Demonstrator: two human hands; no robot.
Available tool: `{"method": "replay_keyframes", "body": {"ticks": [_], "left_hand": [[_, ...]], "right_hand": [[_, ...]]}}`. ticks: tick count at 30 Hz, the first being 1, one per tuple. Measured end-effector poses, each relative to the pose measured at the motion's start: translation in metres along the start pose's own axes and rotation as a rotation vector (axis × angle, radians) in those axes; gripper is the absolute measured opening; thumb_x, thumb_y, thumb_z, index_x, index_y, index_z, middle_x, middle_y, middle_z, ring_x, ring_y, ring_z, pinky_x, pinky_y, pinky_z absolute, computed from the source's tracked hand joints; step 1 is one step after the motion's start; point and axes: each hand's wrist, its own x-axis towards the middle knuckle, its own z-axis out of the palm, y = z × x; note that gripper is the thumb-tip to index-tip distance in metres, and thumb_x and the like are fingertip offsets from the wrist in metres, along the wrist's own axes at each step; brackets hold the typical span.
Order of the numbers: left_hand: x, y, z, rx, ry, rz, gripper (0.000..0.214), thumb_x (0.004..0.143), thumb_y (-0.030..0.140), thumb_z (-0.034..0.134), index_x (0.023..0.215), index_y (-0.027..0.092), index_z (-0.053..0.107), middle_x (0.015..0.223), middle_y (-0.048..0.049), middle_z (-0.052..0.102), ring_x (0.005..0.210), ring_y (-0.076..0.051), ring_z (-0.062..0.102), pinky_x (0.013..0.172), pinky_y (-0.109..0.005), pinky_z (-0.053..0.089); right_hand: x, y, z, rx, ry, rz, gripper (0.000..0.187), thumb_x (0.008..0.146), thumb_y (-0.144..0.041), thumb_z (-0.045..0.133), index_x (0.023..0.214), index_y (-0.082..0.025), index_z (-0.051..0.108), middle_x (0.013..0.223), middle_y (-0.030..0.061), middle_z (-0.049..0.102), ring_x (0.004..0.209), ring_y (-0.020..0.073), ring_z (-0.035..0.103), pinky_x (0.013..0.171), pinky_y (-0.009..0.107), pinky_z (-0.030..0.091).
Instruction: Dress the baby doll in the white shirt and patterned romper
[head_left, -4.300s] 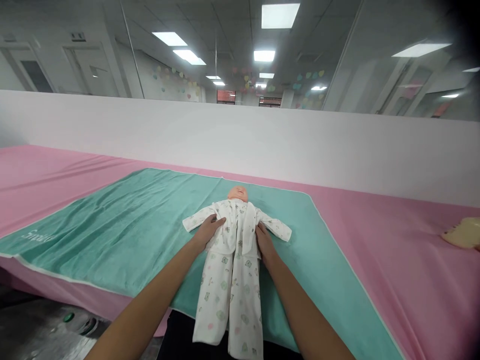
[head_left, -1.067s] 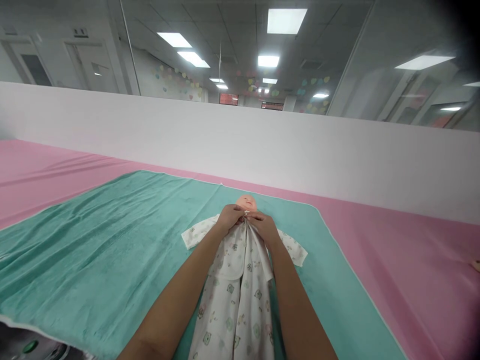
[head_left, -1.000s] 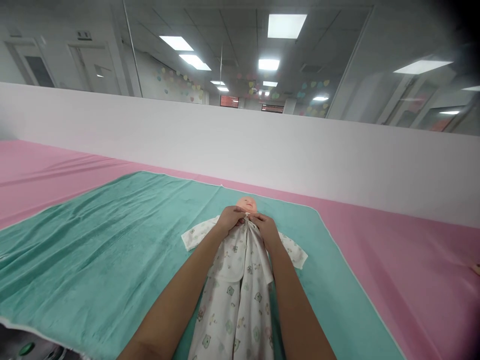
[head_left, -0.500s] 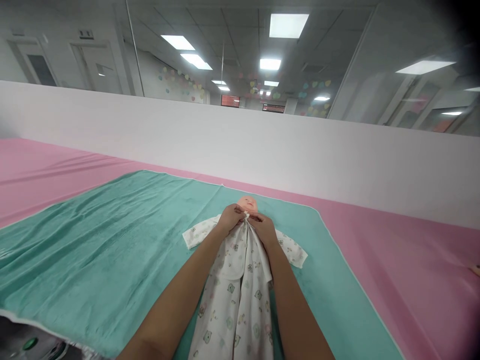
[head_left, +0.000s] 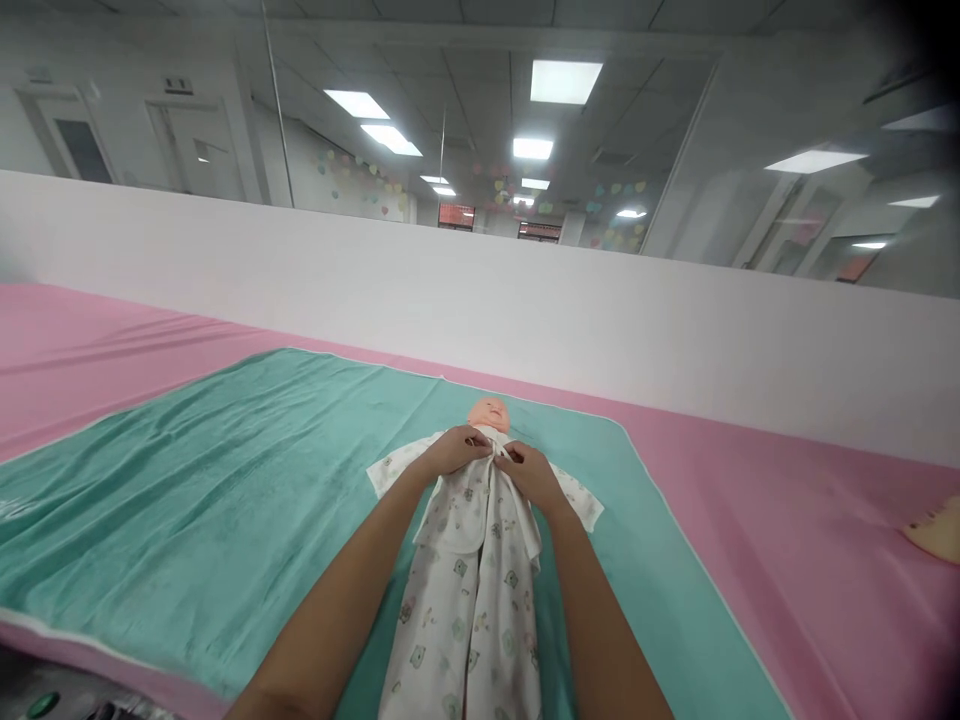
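Observation:
A baby doll (head_left: 489, 412) lies on its back, head away from me, on a green towel (head_left: 247, 480). It wears a white printed jacket (head_left: 461, 515) and matching trousers (head_left: 499, 620); both sleeves spread outward. At the upper chest, my left hand (head_left: 459, 450) pinches the jacket's front edge from the left. Opposite it, my right hand (head_left: 529, 470) pinches the other edge, close to the left fingertips. The front is drawn together between them there. My fingers hide whatever fastener lies at that spot.
Pink sheeting (head_left: 810, 520) surrounds the towel. A white wall (head_left: 450, 300) with a mirror or glass panel (head_left: 465, 120) above it stands behind. At the right edge lies part of a skin-coloured object (head_left: 937, 530). Something dark with a green spot (head_left: 43, 705) shows at lower left.
Both hands have moved from the doll's neck down to its upper chest, uncovering the neck and collar. The view has shifted slightly, and more of the object at the right edge shows.

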Motion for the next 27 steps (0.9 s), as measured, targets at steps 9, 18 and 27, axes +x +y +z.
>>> {"method": "replay_keyframes", "body": {"ticks": [9, 18, 27], "left_hand": [[-0.008, 0.013, -0.003, -0.024, -0.06, 0.048, 0.02, 0.069, 0.037, 0.059, 0.071, 0.017, 0.063, 0.071, -0.0025, 0.059, 0.065, -0.013, 0.051, 0.055, -0.022, 0.035], [-0.007, 0.016, -0.001, -0.372, -0.094, -0.126, 0.024, 0.07, 0.036, 0.058, 0.074, 0.013, 0.058, 0.067, -0.0021, 0.055, 0.048, -0.006, 0.037, 0.046, -0.02, 0.027], [-0.007, 0.018, 0.001, -0.216, -0.058, -0.115, 0.026, 0.068, 0.04, 0.057, 0.066, 0.013, 0.056, 0.053, 0.0025, 0.044, 0.047, -0.007, 0.034, 0.046, -0.022, 0.024]], "right_hand": [[-0.002, 0.003, 0.003, 0.391, 0.022, 0.102, 0.029, 0.071, -0.045, 0.058, 0.075, -0.017, 0.06, 0.067, -0.0008, 0.05, 0.062, 0.0107, 0.04, 0.058, 0.021, 0.032], [-0.006, 0.001, 0.003, 0.515, -0.017, 0.092, 0.027, 0.069, -0.043, 0.061, 0.075, -0.017, 0.062, 0.073, 0.0013, 0.058, 0.067, 0.0133, 0.048, 0.064, 0.024, 0.037], [-0.006, 0.008, 0.005, 0.59, -0.009, 0.065, 0.02, 0.067, -0.036, 0.065, 0.074, -0.018, 0.064, 0.081, 0.0021, 0.059, 0.076, 0.015, 0.049, 0.072, 0.027, 0.038]]}}
